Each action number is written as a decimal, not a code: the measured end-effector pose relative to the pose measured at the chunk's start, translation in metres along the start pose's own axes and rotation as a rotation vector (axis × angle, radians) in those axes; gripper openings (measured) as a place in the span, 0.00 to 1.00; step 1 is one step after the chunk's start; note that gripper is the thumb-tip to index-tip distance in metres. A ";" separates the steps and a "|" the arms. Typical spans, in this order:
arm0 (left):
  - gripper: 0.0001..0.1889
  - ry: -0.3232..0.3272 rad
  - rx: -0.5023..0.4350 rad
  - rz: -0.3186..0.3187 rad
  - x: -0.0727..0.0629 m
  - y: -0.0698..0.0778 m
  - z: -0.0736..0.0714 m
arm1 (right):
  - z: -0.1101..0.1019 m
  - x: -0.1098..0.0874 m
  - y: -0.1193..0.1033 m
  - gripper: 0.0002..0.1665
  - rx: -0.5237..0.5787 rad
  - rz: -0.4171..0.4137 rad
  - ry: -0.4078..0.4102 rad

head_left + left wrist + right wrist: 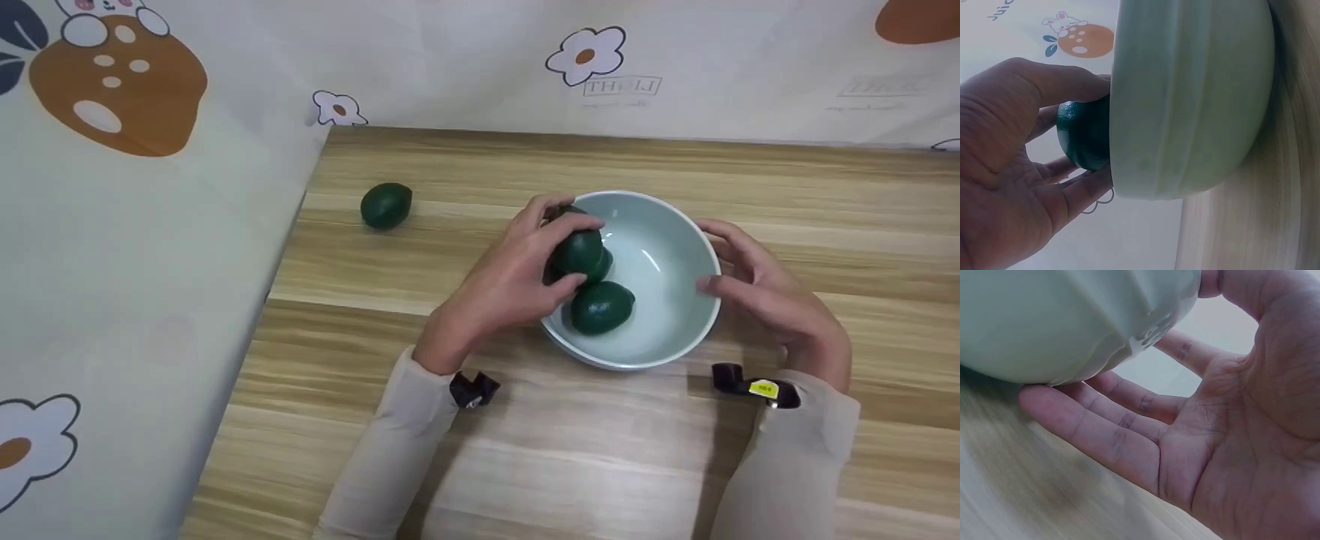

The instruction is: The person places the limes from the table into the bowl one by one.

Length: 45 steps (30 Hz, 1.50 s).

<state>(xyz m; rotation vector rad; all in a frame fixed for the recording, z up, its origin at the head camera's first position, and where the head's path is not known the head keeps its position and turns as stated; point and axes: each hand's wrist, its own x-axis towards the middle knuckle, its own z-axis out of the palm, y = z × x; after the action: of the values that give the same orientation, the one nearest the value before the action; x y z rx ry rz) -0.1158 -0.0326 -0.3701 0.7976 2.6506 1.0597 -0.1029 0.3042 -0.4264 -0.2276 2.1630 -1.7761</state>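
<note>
A pale green bowl (660, 315) stands on the table, with dark green limes inside along its left side. My left hand (510, 270) reaches over the left rim and grips one lime (579, 252) between thumb and fingers. In the left wrist view this lime (1085, 135) shows partly above the rim, the rest hidden behind the bowl wall. Below it in the bowl lies another lime (602, 307); more green shows under the hand, partly covered. My right hand (780, 292) holds the bowl's right side, thumb over the rim and fingers (1112, 444) against the outer wall.
A single lime (386, 205) lies on the wooden table (360, 360) at the far left. A white printed cloth (450, 67) hangs behind the table and continues down its left side (150, 285).
</note>
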 end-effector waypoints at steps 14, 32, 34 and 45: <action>0.31 -0.056 0.081 -0.020 -0.001 0.001 -0.002 | 0.000 -0.001 0.000 0.40 0.037 0.001 -0.011; 0.24 0.069 -0.025 0.010 -0.004 0.002 -0.008 | 0.001 0.002 0.002 0.39 0.070 0.005 0.012; 0.23 0.097 -0.039 0.020 -0.005 0.002 -0.009 | 0.001 0.002 0.001 0.38 0.051 0.000 0.008; 0.23 0.125 -0.027 0.006 -0.006 0.000 -0.014 | 0.000 0.001 0.002 0.39 0.035 -0.011 -0.006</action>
<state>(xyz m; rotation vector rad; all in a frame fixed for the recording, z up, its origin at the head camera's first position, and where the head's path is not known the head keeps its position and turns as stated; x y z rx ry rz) -0.1161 -0.0446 -0.3600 0.7577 2.7315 1.1816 -0.1039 0.3041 -0.4283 -0.2369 2.1287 -1.8154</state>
